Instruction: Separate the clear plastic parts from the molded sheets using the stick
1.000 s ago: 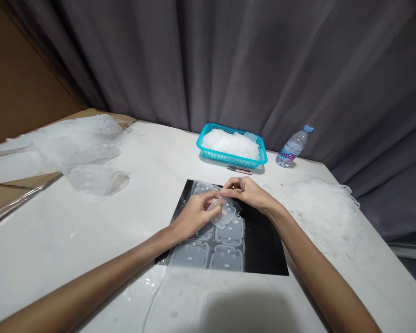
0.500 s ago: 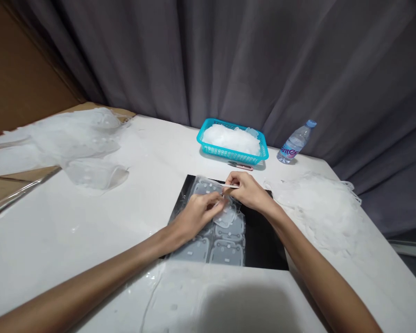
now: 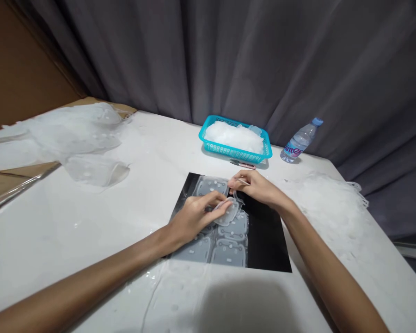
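Note:
My left hand (image 3: 196, 215) pinches a small translucent rounded pad (image 3: 230, 212) between thumb and fingers, lifted a little at its edge. My right hand (image 3: 258, 187) is closed on a thin pale stick-like tool (image 3: 243, 181); its exact kind I cannot make out. Beneath both hands lies a translucent moulded sheet (image 3: 229, 253) of joined rounded pads with small holes and slots. It covers the left part of a black mat (image 3: 268, 240). A loose strip of clear trim (image 3: 239, 199) hangs beside the pinched pad.
Behind the mat stands a blue basket (image 3: 235, 152) of white pieces, with a pink-handled pen-like knife (image 3: 243, 164) before it. A water bottle (image 3: 301, 141) is at the back right. Translucent scraps (image 3: 329, 208) are heaped right; more sheets (image 3: 76, 134) lie left.
My right hand has moved slightly right and away from my left hand, with the tool turned in its fingers. The pad in my left hand now shows more plainly.

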Motion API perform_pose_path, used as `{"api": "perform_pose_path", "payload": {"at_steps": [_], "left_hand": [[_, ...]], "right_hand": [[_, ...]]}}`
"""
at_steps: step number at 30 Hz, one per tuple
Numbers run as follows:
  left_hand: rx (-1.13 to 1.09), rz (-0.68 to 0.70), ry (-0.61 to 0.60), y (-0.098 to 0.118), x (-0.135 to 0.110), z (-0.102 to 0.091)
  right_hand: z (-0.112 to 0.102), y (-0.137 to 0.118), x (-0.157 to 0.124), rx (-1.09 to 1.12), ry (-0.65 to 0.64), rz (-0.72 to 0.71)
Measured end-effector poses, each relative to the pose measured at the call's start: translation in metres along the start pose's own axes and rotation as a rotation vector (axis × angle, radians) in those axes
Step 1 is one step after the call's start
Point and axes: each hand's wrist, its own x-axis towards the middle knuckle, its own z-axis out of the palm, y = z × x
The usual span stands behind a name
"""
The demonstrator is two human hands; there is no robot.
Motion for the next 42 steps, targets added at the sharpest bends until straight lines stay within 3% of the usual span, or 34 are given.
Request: {"api": "perform_pose_path", "payload": {"at_steps": [5,8,11,16,21,26,30,33,35,39,42], "left_hand": [[0.061,0.141,0.079,0.002,-0.002,0.001],[0.073,0.212,0.112,0.001,-0.002,0.002],[0.067,0.284,0.172,0.001,-0.001,0.003],[0.045,0.233,0.208,0.006,0.005,0.004],[-0.121,0.014,-0.045,0.008,0.015,-0.002],[-0.245,-0.060,-0.089,0.007,0.019,-0.004],[-0.084,0.076,-0.069,0.005,0.014,-0.001],[0.094,0.343,-0.102,0.003,0.007,0.001],[0.127,0.401,-0.097,0.002,0.004,0.001],[-0.018,0.143,-0.055,0.005,0.005,-0.003],[-0.229,-0.056,-0.096,0.008,0.011,-0.006]], "right_hand": [[-0.027,-0.012,-0.020,0.128,-0.264,-0.027],[-0.029,-0.014,-0.023,0.181,-0.381,0.007],[-0.029,-0.013,-0.022,0.221,-0.419,0.037],[-0.028,-0.013,-0.022,0.261,-0.354,0.063],[-0.027,-0.017,-0.024,0.249,-0.301,0.026],[-0.025,-0.017,-0.023,0.256,-0.269,-0.012],[-0.012,-0.011,-0.018,0.069,-0.185,0.031],[0.004,-0.002,-0.013,-0.281,0.024,0.126],[0.012,0.004,-0.011,-0.411,0.158,0.165],[0.008,0.017,-0.009,-0.504,0.296,0.183],[-0.010,0.027,-0.010,-0.494,0.251,0.160]]}}
